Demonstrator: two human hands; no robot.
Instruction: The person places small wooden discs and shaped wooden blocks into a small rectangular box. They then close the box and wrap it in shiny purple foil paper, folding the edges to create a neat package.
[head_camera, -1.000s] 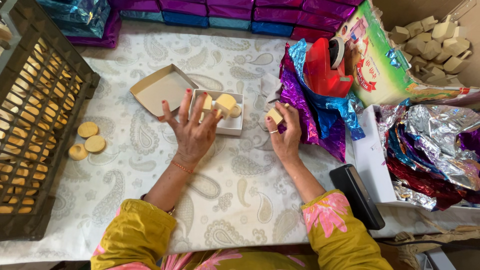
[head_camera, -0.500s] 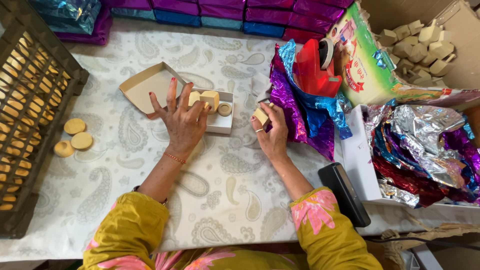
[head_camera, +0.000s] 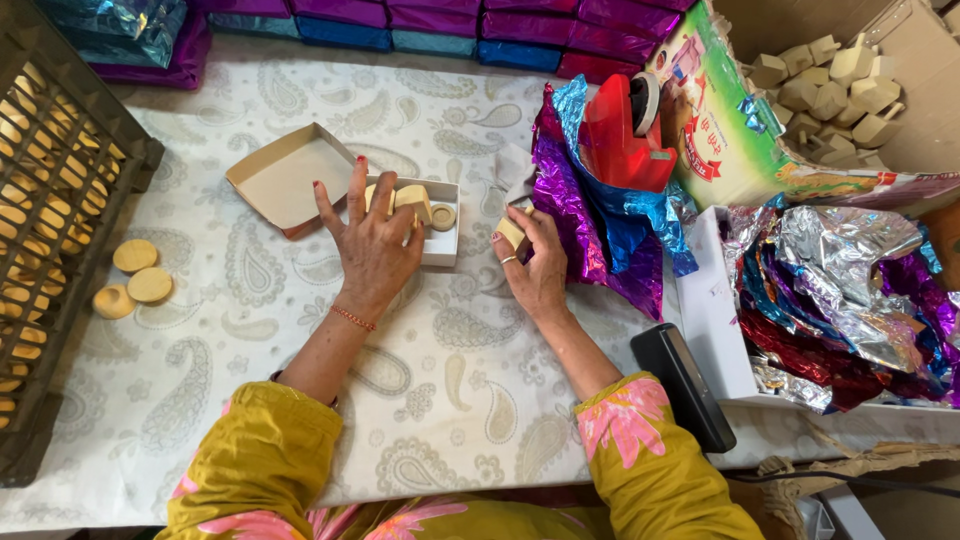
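My left hand (head_camera: 375, 240) lies flat, fingers spread, over the near side of a small white box (head_camera: 441, 246) that holds tan wedge-shaped pieces (head_camera: 412, 202) and a round biscuit (head_camera: 443, 216). Its beige lid (head_camera: 285, 180) lies open-side up just to the left. My right hand (head_camera: 535, 265) pinches a small tan block (head_camera: 512, 234) right of the box, next to a heap of purple and blue foil sheets (head_camera: 600, 225).
A dark plastic crate (head_camera: 45, 200) full of round biscuits stands at the left, with three loose biscuits (head_camera: 133, 275) beside it. A red tape dispenser (head_camera: 625, 130) sits on the foil. Foil-wrapped boxes (head_camera: 440, 20) line the far edge. A carton of tan wedges (head_camera: 830, 85), more foil (head_camera: 850, 290) and a black device (head_camera: 685, 385) are at the right.
Both hands stay on the box and the block with almost no movement; the view has shifted slightly.
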